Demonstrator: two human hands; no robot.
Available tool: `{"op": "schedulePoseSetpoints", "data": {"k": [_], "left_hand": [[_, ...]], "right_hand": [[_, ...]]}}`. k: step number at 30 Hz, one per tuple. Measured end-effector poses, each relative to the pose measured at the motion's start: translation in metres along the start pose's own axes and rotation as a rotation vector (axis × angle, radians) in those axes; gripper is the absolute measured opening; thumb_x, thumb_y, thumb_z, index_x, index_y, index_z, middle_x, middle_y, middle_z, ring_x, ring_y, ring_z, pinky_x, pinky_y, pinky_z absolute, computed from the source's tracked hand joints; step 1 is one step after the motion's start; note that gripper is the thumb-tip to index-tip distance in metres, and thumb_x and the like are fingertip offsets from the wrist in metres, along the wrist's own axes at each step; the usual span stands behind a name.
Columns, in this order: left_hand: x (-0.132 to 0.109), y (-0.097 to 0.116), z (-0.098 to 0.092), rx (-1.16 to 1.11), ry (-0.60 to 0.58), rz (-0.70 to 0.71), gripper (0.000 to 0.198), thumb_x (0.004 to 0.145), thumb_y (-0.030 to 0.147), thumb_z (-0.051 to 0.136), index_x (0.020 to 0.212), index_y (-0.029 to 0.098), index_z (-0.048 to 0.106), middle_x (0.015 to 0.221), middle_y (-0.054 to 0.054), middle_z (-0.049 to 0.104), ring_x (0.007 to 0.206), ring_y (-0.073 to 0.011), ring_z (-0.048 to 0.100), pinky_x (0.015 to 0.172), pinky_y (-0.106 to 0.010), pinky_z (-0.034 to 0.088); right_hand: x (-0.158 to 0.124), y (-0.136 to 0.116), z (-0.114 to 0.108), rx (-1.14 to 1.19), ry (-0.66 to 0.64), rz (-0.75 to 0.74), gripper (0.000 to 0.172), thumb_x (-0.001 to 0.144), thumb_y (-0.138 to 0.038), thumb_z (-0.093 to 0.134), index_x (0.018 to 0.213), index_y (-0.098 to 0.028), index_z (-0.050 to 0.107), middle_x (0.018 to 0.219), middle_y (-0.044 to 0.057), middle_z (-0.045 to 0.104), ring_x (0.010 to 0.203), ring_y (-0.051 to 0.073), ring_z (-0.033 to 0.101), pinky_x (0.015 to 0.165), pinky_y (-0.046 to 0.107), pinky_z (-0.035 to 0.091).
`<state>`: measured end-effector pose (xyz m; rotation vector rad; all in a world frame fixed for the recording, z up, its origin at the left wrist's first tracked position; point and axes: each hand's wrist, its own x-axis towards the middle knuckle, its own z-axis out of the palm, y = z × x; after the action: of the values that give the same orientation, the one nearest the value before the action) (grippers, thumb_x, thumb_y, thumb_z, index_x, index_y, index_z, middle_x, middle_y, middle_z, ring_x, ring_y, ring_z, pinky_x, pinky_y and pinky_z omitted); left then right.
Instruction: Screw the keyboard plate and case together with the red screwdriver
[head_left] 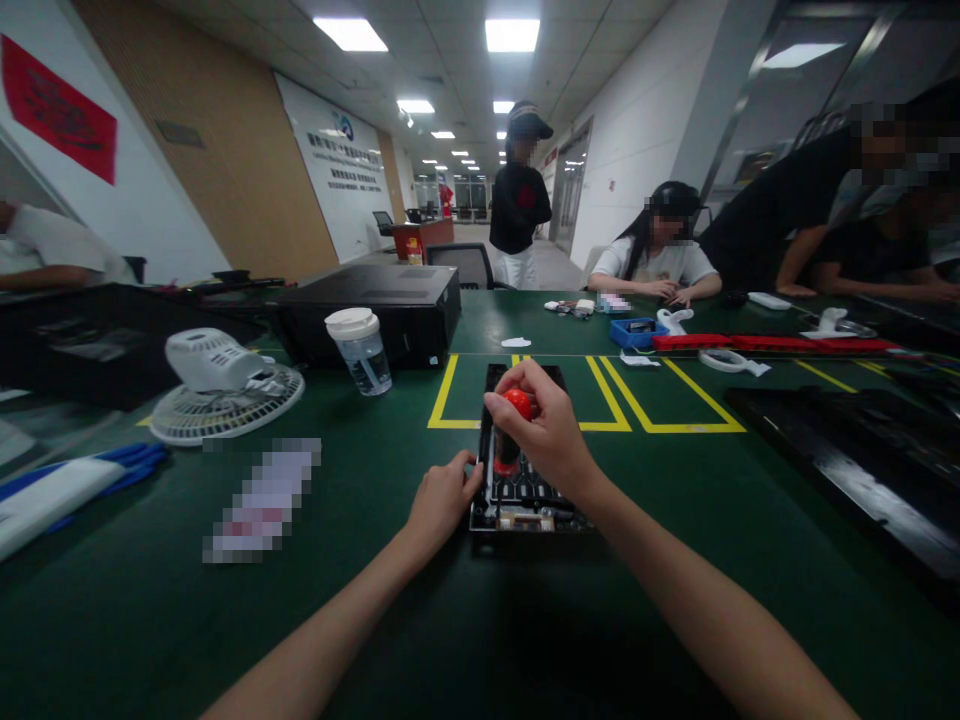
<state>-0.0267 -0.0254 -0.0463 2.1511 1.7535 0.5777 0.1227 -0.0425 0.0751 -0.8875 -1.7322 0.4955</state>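
Note:
A black rectangular open case (559,378) lies on the green table in front of me, with rows of small compartments and a metallic part near its front edge. Over it, my right hand (551,425) is closed around a short upright red-topped dark tool (517,402). Its lower end has a red ring and stands on or just above the case's interior; its exact kind cannot be made out. My left hand (444,497) rests at the case's left side, fingertips touching the outer wall and nothing visible in its grasp.
To the left are a white fan (225,390), a lidded cup (360,350), a black computer case (367,310) and blue-white gloves (90,480). A black panel (847,480) lies at right. Beyond yellow tape are a blue box (630,333) and red strip (750,343). Several people are around.

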Motion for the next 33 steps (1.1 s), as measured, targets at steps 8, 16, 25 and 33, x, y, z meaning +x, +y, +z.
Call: {"op": "schedulePoseSetpoints", "data": {"k": [8,16,25,33], "left_hand": [[-0.002,0.004,-0.003,-0.009,-0.012,-0.024,0.030,0.087,0.039,0.035,0.099,0.021,0.057,0.067,-0.001,0.064,0.063,-0.0137,0.060,0.061,-0.022,0.038],[-0.001,0.003,-0.002,0.005,-0.008,-0.034,0.030,0.087,0.039,0.036,0.099,0.022,0.057,0.069,-0.002,0.065,0.064,-0.0143,0.061,0.061,-0.023,0.038],[-0.001,0.001,-0.001,0.022,0.006,-0.005,0.030,0.088,0.039,0.035,0.099,0.021,0.056,0.073,-0.003,0.067,0.066,-0.0149,0.062,0.061,-0.023,0.038],[-0.001,0.001,-0.002,0.023,0.011,-0.005,0.030,0.087,0.038,0.036,0.102,0.023,0.056,0.075,-0.003,0.067,0.069,-0.0156,0.063,0.064,-0.024,0.039]], "right_hand": [[0.006,0.011,0.001,0.521,-0.216,0.118,0.021,0.084,-0.036,0.048,0.085,-0.016,0.055,0.082,0.001,0.055,0.066,0.010,0.055,0.063,0.024,0.047],[0.009,0.024,0.002,0.856,-0.331,0.164,0.020,0.083,-0.036,0.051,0.082,-0.017,0.051,0.071,-0.002,0.055,0.052,0.007,0.055,0.056,0.023,0.047],[0.009,0.028,0.003,0.925,-0.344,0.161,0.026,0.086,-0.038,0.038,0.075,-0.016,0.048,0.062,-0.003,0.049,0.044,0.007,0.048,0.043,0.021,0.040],[0.008,0.022,0.001,1.006,-0.427,0.169,0.023,0.084,-0.031,0.030,0.082,-0.016,0.048,0.065,0.000,0.054,0.048,0.010,0.049,0.049,0.025,0.041]]}}
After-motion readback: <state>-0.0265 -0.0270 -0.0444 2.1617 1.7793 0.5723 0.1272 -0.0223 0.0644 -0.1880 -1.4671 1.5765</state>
